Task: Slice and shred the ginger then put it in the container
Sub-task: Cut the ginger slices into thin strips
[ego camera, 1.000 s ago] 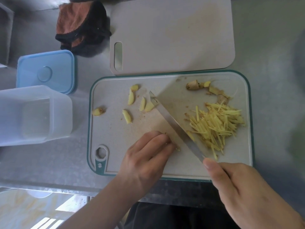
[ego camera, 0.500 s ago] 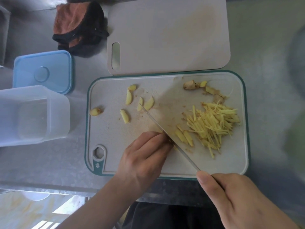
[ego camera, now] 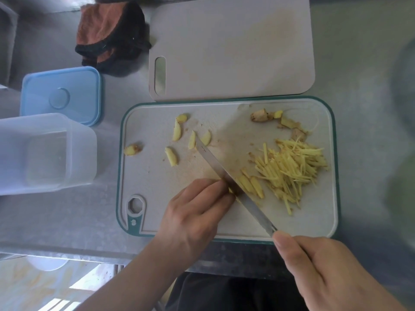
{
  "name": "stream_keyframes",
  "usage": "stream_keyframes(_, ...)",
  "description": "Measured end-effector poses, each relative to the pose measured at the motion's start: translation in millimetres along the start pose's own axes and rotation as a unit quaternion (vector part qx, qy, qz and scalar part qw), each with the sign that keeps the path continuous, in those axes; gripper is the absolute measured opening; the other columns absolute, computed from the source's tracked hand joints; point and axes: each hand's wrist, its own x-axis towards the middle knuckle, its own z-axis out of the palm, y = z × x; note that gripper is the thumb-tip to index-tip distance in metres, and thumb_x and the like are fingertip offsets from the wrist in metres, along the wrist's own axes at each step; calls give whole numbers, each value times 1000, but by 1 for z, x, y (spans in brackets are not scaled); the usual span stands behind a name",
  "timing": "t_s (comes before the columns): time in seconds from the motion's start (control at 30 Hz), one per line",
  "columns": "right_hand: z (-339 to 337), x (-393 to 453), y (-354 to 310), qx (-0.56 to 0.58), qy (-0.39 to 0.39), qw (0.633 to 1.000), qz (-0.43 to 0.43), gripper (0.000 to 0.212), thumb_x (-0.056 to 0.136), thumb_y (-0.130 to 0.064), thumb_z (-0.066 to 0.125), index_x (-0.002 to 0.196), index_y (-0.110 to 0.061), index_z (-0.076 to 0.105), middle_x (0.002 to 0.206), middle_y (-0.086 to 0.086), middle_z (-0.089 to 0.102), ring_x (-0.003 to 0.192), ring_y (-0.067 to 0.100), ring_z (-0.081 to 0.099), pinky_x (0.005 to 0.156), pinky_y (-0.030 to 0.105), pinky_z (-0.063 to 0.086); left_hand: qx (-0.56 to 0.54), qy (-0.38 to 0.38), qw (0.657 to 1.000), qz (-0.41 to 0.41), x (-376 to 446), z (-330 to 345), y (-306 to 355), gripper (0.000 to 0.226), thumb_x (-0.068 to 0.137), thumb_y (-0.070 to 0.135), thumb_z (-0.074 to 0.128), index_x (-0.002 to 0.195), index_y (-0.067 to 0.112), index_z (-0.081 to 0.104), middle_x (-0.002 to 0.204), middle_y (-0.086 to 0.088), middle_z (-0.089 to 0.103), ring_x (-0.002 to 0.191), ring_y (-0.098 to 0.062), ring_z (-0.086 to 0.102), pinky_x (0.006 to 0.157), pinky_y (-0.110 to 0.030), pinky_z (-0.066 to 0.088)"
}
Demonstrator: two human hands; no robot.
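Note:
On the teal-rimmed cutting board (ego camera: 152, 176) a pile of shredded ginger (ego camera: 292, 167) lies at the right, with several loose ginger slices (ego camera: 177, 133) at the upper left and peel scraps (ego camera: 260, 115) at the top right. My right hand (ego camera: 325, 272) grips the handle of a knife (ego camera: 226, 173) whose blade slants across the board. My left hand (ego camera: 195, 212) curls its fingertips down on a small ginger piece (ego camera: 231, 190) right against the blade; most of that piece is hidden. Two fresh cut strips (ego camera: 251, 185) lie just right of the blade.
A clear plastic container (ego camera: 45, 153) stands left of the board, its blue lid (ego camera: 62, 95) behind it. A second plain cutting board (ego camera: 235, 46) lies at the back, and a folded orange-black cloth (ego camera: 107, 34) sits beside it. The counter's front edge runs under my wrists.
The blade came down beside my left fingertips and cut new strips, which now lie by the shred pile. My left hand has stayed on the ginger piece.

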Motion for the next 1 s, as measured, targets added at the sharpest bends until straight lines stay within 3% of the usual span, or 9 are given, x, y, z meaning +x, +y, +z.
stream_keyframes(0.13,-4,-2,-5,12,-13,1000,12,53,60,-83,4,69,-60,51,59,-32,55,72,-9,54,58,9,37,-7,-6,1000,8,0,-1,-1,22,83,-13,73,101,-2,78,108,-15,74,99,-30,70,81,-39,57)
stream_keyframes(0.37,9,12,-2,-24,-2,1000,-11,61,59,-86,-3,70,-51,46,62,-27,54,65,-3,52,64,18,39,-24,0,1000,5,0,1,-3,18,88,-10,71,103,-3,77,111,-14,73,99,-30,70,85,-37,57)
stream_keyframes(0.53,7,15,4,-15,38,999,-17,66,66,-85,3,65,-35,47,54,-11,51,55,8,49,53,23,35,-11,-1,1000,6,-3,0,-3,17,86,-11,72,100,-3,77,105,-14,73,98,-31,70,82,-39,57)
stream_keyframes(0.67,3,8,3,-9,23,1000,-9,67,65,-85,5,64,-34,48,52,-9,51,55,8,50,51,21,34,-1,-1,1000,6,-2,0,-2,14,88,-9,71,97,-2,78,102,-14,73,97,-31,70,84,-39,57)
stream_keyframes(0.83,2,-1,-5,18,4,1000,-8,47,63,-82,6,70,-63,49,61,-35,54,74,-11,53,60,9,39,-18,-3,1000,3,-1,0,-2,16,87,-11,71,99,-3,78,106,-15,74,100,-31,71,85,-40,57)
stream_keyframes(1.0,-3,-2,-12,15,-23,1000,5,37,60,-80,4,66,-76,40,64,-49,46,78,-22,48,65,3,36,-32,4,999,-1,-1,1,-2,16,86,-12,72,98,-3,78,104,-16,74,101,-32,71,82,-40,58)
